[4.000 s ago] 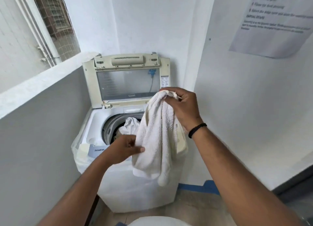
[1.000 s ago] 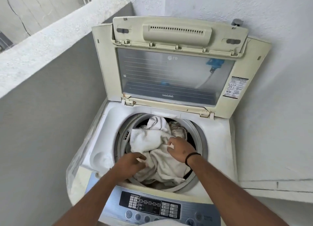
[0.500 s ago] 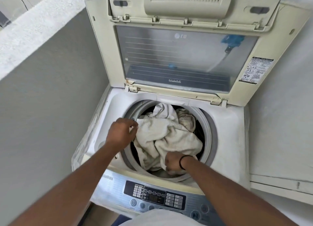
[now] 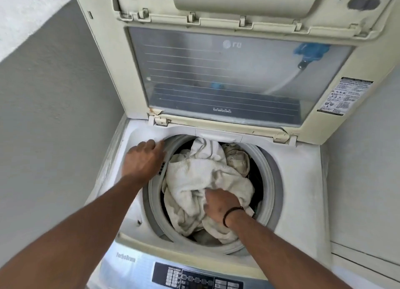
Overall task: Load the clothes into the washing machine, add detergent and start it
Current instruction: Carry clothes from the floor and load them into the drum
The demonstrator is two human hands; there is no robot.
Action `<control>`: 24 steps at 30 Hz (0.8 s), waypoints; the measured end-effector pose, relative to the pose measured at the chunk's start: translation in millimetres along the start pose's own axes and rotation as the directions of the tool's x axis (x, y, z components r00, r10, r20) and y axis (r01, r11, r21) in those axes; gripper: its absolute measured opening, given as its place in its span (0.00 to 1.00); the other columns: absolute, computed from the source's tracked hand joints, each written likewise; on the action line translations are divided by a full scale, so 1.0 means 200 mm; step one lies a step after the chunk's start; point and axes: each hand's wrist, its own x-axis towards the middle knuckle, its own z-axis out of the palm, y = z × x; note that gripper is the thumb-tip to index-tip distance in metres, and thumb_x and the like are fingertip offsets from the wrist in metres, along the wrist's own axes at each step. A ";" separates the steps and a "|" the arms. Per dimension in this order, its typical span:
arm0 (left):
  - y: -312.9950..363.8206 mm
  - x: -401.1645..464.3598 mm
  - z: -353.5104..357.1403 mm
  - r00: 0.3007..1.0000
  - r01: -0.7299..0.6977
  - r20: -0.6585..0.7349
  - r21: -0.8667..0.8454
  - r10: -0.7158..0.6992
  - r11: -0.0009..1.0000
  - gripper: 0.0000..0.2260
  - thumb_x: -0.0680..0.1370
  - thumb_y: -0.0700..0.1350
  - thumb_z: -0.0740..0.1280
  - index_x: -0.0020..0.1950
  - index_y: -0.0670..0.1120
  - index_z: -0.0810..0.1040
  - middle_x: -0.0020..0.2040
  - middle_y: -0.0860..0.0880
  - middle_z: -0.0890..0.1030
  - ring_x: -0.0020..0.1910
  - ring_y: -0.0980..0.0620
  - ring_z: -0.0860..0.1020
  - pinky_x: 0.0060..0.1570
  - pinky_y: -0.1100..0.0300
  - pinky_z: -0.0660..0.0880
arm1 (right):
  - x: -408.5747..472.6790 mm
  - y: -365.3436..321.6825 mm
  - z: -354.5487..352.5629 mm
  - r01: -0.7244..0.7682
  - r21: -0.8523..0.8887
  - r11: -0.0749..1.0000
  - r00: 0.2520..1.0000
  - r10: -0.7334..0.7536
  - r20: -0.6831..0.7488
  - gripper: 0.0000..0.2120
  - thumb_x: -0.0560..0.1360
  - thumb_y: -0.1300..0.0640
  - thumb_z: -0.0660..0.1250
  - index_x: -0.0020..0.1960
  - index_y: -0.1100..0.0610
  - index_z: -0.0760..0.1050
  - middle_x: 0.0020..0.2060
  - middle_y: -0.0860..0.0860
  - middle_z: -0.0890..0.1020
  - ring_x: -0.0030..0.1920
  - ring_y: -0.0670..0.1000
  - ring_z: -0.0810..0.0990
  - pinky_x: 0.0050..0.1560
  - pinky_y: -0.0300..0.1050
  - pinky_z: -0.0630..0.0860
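The clothes (image 4: 207,180), pale towels, lay bundled in the drum of the washing machine (image 4: 303,180), under the raised lid (image 4: 227,76). The left hand (image 4: 144,158) had moved off them to the drum's left rim, fingers straight, holding nothing. The right hand (image 4: 220,204) still gripped cloth near the front rim. Loading looked nearly done; detergent and the control panel (image 4: 194,276) remained.

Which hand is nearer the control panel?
Right. The right hand is in the drum, pressing the white towel near the front rim, just behind the control panel; the left hand rests at the rim's far left.
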 end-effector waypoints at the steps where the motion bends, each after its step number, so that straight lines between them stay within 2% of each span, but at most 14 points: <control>1: 0.00 0.01 0.01 1.000 -0.007 -0.008 0.001 0.007 1.000 0.09 0.77 0.47 0.70 0.55 0.44 0.80 0.39 0.44 0.78 0.35 0.40 0.78 0.29 0.54 0.72 | 0.04 0.00 0.02 -0.006 0.043 0.999 0.987 0.013 -0.161 0.20 0.78 0.47 0.62 0.66 0.54 0.67 0.52 0.56 0.79 0.51 0.59 0.80 0.43 0.47 0.73; 3: 0.00 0.00 0.02 1.000 -0.008 -0.019 -0.003 0.008 1.000 0.09 0.77 0.47 0.70 0.53 0.44 0.80 0.39 0.43 0.78 0.36 0.39 0.79 0.30 0.53 0.73 | 0.13 -0.05 0.03 0.011 0.114 0.993 0.969 0.018 -0.245 0.36 0.76 0.44 0.65 0.78 0.48 0.53 0.52 0.56 0.76 0.49 0.60 0.80 0.42 0.49 0.75; 5: 0.00 0.00 0.04 0.999 -0.010 -0.033 0.003 0.010 1.000 0.09 0.77 0.48 0.70 0.53 0.45 0.80 0.40 0.44 0.78 0.37 0.39 0.79 0.31 0.52 0.74 | 0.23 -0.10 0.06 0.013 0.124 0.992 0.990 0.005 -0.143 0.43 0.74 0.44 0.69 0.80 0.43 0.46 0.53 0.57 0.75 0.50 0.60 0.79 0.44 0.50 0.76; 8: -0.01 0.01 0.05 0.999 -0.001 -0.040 0.003 0.001 1.000 0.09 0.78 0.49 0.68 0.53 0.45 0.79 0.40 0.44 0.78 0.37 0.39 0.78 0.31 0.51 0.73 | 0.43 -0.14 0.05 -0.026 0.131 0.991 0.997 0.036 -0.071 0.23 0.77 0.51 0.66 0.71 0.51 0.68 0.58 0.57 0.80 0.58 0.59 0.80 0.55 0.51 0.77; 10: -0.01 0.01 0.07 0.999 0.000 -0.046 0.005 0.000 1.000 0.09 0.78 0.50 0.68 0.52 0.45 0.78 0.40 0.44 0.77 0.36 0.39 0.78 0.31 0.52 0.73 | 0.55 -0.14 -0.01 -0.118 0.340 0.933 0.975 0.174 -0.139 0.15 0.79 0.53 0.65 0.64 0.56 0.77 0.59 0.58 0.81 0.61 0.59 0.79 0.60 0.50 0.76; 12: -0.02 0.01 0.08 0.999 -0.002 -0.051 0.013 0.003 1.000 0.10 0.78 0.51 0.69 0.52 0.46 0.78 0.40 0.44 0.77 0.37 0.39 0.78 0.31 0.52 0.72 | 0.64 -0.13 -0.09 -0.153 0.613 0.775 0.896 0.371 -0.244 0.14 0.78 0.54 0.66 0.60 0.58 0.80 0.57 0.59 0.83 0.60 0.60 0.80 0.58 0.47 0.75; 14: -0.02 0.00 0.09 0.999 -0.002 -0.042 0.018 0.002 1.000 0.10 0.79 0.53 0.67 0.53 0.46 0.78 0.41 0.44 0.77 0.38 0.40 0.78 0.32 0.53 0.72 | 0.68 -0.14 -0.16 -0.091 0.781 0.618 0.772 0.540 -0.337 0.12 0.78 0.55 0.67 0.59 0.58 0.80 0.54 0.58 0.84 0.57 0.59 0.81 0.53 0.44 0.74; 15: -0.03 0.00 0.10 0.999 -0.002 -0.037 0.019 0.002 1.000 0.11 0.79 0.53 0.66 0.53 0.46 0.78 0.41 0.45 0.77 0.38 0.40 0.78 0.32 0.53 0.72 | 0.69 -0.15 -0.18 -0.025 0.824 0.566 0.740 0.564 -0.366 0.14 0.77 0.55 0.68 0.60 0.59 0.77 0.54 0.58 0.84 0.57 0.59 0.81 0.51 0.41 0.72; 16: -0.03 0.00 0.10 0.999 -0.001 -0.032 0.020 0.002 1.000 0.11 0.80 0.54 0.65 0.53 0.46 0.78 0.41 0.45 0.77 0.38 0.40 0.78 0.33 0.53 0.72 | 0.68 -0.17 -0.18 0.043 0.844 0.534 0.751 0.540 -0.380 0.18 0.76 0.55 0.71 0.63 0.60 0.73 0.55 0.58 0.83 0.57 0.58 0.81 0.51 0.38 0.72; 17: -0.03 0.00 0.10 1.000 0.000 -0.028 0.021 0.001 1.000 0.11 0.80 0.54 0.65 0.53 0.47 0.78 0.41 0.45 0.77 0.38 0.40 0.78 0.33 0.52 0.72 | 0.65 -0.19 -0.17 0.094 0.841 0.532 0.796 0.467 -0.385 0.24 0.74 0.56 0.73 0.67 0.60 0.69 0.58 0.58 0.81 0.59 0.58 0.80 0.54 0.37 0.72; 19: -0.03 0.00 0.09 1.000 -0.001 -0.021 0.019 0.002 1.000 0.12 0.81 0.54 0.64 0.53 0.46 0.78 0.42 0.45 0.77 0.39 0.40 0.78 0.33 0.52 0.72 | 0.58 -0.23 -0.09 0.120 0.680 0.724 0.848 0.281 -0.449 0.35 0.71 0.57 0.74 0.73 0.57 0.63 0.63 0.59 0.75 0.63 0.59 0.75 0.61 0.48 0.74; 21: -0.03 -0.01 0.09 1.000 -0.009 -0.012 0.018 0.009 1.000 0.13 0.82 0.54 0.62 0.52 0.46 0.78 0.42 0.44 0.77 0.39 0.40 0.78 0.34 0.52 0.72 | 0.48 -0.27 0.03 0.055 0.329 0.943 0.830 0.140 -0.540 0.35 0.68 0.51 0.74 0.70 0.55 0.64 0.59 0.59 0.72 0.57 0.62 0.74 0.52 0.56 0.78; 22: -0.03 0.00 0.08 1.000 -0.013 -0.007 0.023 0.013 1.000 0.13 0.82 0.54 0.61 0.52 0.46 0.78 0.42 0.44 0.77 0.40 0.40 0.78 0.34 0.52 0.72 | 0.42 -0.28 0.09 0.004 0.207 0.978 0.841 0.109 -0.531 0.34 0.67 0.46 0.74 0.68 0.55 0.65 0.57 0.58 0.71 0.55 0.62 0.74 0.47 0.55 0.78; 24: -0.04 -0.01 0.08 1.000 -0.024 0.002 0.033 0.024 0.999 0.15 0.82 0.55 0.60 0.52 0.45 0.78 0.43 0.44 0.77 0.40 0.40 0.78 0.34 0.52 0.71 | 0.32 -0.29 0.20 -0.118 0.122 0.986 0.931 0.152 -0.331 0.39 0.65 0.37 0.74 0.67 0.54 0.63 0.57 0.58 0.70 0.55 0.61 0.74 0.47 0.54 0.78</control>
